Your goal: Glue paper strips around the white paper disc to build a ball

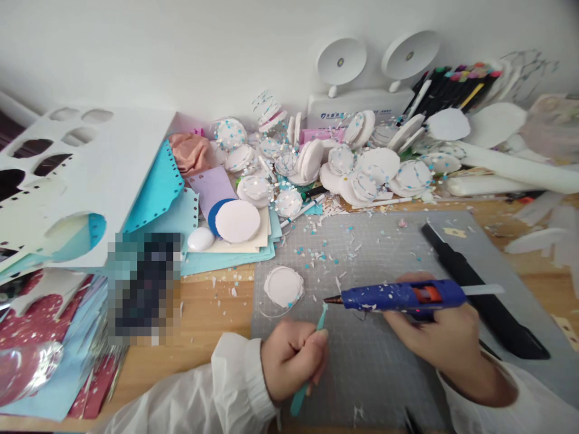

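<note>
My left hand (296, 355) is closed around slim teal tweezers (299, 398), tip pointing up and away from me. A small pale bit shows at that tip, just under the nozzle of a blue glue gun (375, 296); whether they touch, I cannot tell. Gripped in my right hand (446, 337), the glue gun points left, with a translucent glue stick (486, 289) sticking out of its back. Beyond my left hand, a round white foam disc (283, 286) with wire looped around its edge lies on the grey cutting mat (362, 374).
A black-handled cutter (488, 295) lies on the mat's right side. White discs with beaded wire (362, 169) pile up along the wall, before a twin-lamp emergency light (362, 108). Cut foam board (136, 138) and coloured sheets (154, 187) fill the left. Scraps (335, 250) dot the mat.
</note>
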Demonstrator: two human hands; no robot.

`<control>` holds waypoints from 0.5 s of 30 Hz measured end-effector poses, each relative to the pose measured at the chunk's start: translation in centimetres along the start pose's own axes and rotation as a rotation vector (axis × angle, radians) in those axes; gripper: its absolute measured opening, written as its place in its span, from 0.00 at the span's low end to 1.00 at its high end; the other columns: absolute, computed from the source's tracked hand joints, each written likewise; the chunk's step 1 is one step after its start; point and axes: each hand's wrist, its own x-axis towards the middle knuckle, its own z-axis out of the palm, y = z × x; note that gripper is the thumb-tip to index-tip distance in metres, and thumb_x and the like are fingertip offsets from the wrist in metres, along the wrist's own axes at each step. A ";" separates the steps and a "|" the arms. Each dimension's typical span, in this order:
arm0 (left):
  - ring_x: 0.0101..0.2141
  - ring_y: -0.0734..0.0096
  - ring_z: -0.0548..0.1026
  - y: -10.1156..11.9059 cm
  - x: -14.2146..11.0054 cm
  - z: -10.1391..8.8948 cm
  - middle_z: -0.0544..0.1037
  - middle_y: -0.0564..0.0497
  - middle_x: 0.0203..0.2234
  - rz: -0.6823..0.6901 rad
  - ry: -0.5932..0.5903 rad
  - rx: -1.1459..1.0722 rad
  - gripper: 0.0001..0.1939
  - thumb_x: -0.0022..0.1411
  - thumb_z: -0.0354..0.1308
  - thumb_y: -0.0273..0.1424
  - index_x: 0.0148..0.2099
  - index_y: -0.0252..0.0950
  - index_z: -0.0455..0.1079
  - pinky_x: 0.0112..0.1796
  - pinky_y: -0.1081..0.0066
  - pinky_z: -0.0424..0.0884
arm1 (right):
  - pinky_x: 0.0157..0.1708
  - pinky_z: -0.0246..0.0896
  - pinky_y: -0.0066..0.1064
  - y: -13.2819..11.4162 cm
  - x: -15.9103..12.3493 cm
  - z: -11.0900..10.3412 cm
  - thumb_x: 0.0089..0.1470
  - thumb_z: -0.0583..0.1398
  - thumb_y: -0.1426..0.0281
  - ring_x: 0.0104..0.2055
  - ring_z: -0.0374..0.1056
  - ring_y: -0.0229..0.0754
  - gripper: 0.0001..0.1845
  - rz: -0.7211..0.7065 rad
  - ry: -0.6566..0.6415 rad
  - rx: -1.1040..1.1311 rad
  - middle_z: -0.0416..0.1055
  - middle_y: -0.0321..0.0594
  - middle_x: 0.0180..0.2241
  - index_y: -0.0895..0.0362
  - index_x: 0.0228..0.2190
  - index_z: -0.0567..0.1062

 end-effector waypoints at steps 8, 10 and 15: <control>0.09 0.83 0.54 -0.4 0.0 0.0 0.56 0.57 0.06 -0.011 0.026 0.026 0.37 0.59 0.35 0.61 0.15 0.37 0.54 0.13 0.79 0.51 | 0.22 0.62 0.33 2.3 -0.5 -0.7 0.50 0.59 0.55 0.21 0.70 0.47 0.15 0.266 0.004 -0.180 0.71 0.41 0.19 0.55 0.26 0.69; 0.11 0.82 0.55 -0.3 0.0 0.0 0.57 0.56 0.07 0.018 0.050 0.063 0.37 0.59 0.35 0.61 0.14 0.36 0.55 0.15 0.78 0.53 | 0.22 0.62 0.34 3.4 -1.3 -1.3 0.53 0.56 0.55 0.23 0.71 0.49 0.16 0.322 -0.052 -0.173 0.71 0.42 0.22 0.55 0.30 0.69; 0.14 0.79 0.59 0.2 0.1 0.0 0.60 0.53 0.08 0.082 0.071 0.154 0.39 0.60 0.36 0.60 0.13 0.34 0.61 0.19 0.77 0.56 | 0.19 0.59 0.35 6.5 -2.7 -3.2 0.53 0.60 0.61 0.23 0.70 0.50 0.10 0.307 -0.077 -0.215 0.67 0.40 0.20 0.51 0.27 0.65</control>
